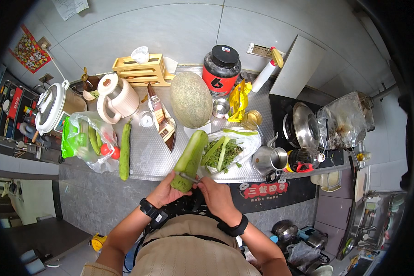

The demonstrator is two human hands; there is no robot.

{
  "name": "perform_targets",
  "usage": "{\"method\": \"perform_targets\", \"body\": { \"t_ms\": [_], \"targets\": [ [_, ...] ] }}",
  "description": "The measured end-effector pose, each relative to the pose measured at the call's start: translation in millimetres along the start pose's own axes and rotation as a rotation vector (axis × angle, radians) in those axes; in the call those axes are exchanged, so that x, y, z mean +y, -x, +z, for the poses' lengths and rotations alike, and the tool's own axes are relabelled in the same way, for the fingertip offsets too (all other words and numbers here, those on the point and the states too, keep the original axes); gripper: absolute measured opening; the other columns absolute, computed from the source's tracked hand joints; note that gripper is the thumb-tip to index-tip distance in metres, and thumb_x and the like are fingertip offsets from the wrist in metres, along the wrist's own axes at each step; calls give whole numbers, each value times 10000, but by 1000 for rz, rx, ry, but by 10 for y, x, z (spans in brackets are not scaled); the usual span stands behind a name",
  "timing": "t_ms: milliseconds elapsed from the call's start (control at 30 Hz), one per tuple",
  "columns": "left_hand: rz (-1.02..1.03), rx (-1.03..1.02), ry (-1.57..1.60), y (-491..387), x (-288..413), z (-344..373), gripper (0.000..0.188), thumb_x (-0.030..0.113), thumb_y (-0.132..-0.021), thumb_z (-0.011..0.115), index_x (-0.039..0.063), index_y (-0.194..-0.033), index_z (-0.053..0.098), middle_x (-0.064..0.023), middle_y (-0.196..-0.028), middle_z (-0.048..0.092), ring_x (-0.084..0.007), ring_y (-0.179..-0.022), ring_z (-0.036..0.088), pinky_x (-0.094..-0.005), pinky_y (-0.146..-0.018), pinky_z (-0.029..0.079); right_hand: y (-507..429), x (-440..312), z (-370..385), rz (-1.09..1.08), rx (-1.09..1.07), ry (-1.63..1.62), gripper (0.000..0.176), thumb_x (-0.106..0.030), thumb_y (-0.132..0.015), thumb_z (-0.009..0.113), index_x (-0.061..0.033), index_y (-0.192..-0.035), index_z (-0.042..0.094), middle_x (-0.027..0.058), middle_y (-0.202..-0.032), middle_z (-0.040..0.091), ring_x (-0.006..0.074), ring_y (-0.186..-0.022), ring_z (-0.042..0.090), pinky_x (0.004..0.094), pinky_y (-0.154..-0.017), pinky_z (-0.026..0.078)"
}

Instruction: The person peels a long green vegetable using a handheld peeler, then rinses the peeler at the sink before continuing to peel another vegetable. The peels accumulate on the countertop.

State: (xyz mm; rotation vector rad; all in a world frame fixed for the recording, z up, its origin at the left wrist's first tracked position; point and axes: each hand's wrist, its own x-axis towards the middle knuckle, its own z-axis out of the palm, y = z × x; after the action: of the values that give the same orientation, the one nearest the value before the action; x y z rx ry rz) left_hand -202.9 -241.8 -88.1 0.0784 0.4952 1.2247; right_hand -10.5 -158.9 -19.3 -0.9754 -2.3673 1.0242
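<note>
A thick green gourd (pixel 190 155), pale and peeled along much of its length, slants over the counter's front edge. My left hand (pixel 165 191) cups its near end, where darker speckled skin shows. In my right hand (pixel 215 195) is a metal peeler (pixel 189 177), its blade lying across the gourd near that end. The peeler's handle is mostly hidden by my fingers. Right of the gourd, long strips of green peel (pixel 224 153) and leafy greens (pixel 233 150) lie on a white plastic bag (pixel 250 139).
A netted melon (pixel 191 100) stands behind the gourd. To the left are a ridged long green gourd (pixel 125 151), a plastic bag with tomatoes (pixel 115 153) and a pink kettle (pixel 116 96). A steel pot (pixel 269 159) and a dark sauce bottle (pixel 305 159) stand right, near the stove's pan (pixel 305 126).
</note>
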Motion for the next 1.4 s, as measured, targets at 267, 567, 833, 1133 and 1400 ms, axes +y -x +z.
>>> {"method": "perform_targets", "body": {
  "t_ms": [267,567,833,1133,1400],
  "targets": [
    [-94,50,97,-100,22,59,712,644,-1018,251,87,-1408,462,-145,-1267,599,-261,-1001,642,-309,-698,552,-77,3,47,-57,17,85,115,-162,-944,597,-53,-917,569,138,-781,653,362,-674,652,451,-555,498],
    [-193,24,14,-6,68,158,684,629,-1028,246,88,-1389,457,-125,-1145,602,-235,-924,611,-247,-567,464,-374,407,78,40,155,279,232,-230,-987,567,-54,-846,513,150,-688,617,369,-604,626,452,-505,468],
    [-212,85,-74,-9,85,68,687,632,-1024,256,82,-1390,444,-141,-1125,608,-237,-907,618,-234,-504,443,-552,839,249,152,189,363,275,-303,-1013,513,-67,-873,522,168,-687,635,405,-623,627,503,-543,471],
    [-190,105,-209,242,86,37,730,666,-1004,259,90,-1412,444,-140,-1128,609,-232,-878,642,-236,-481,459,-481,1583,76,455,238,445,336,-349,-1025,478,-51,-906,578,205,-748,675,442,-693,648,533,-629,496],
    [-72,195,-187,-78,80,-62,720,650,-1015,251,78,-1401,456,-137,-1162,615,-244,-947,648,-254,-533,487,-475,1483,240,480,329,1,307,-281,-1036,478,7,-946,539,290,-820,627,505,-806,593,552,-687,449]
  ]
}}
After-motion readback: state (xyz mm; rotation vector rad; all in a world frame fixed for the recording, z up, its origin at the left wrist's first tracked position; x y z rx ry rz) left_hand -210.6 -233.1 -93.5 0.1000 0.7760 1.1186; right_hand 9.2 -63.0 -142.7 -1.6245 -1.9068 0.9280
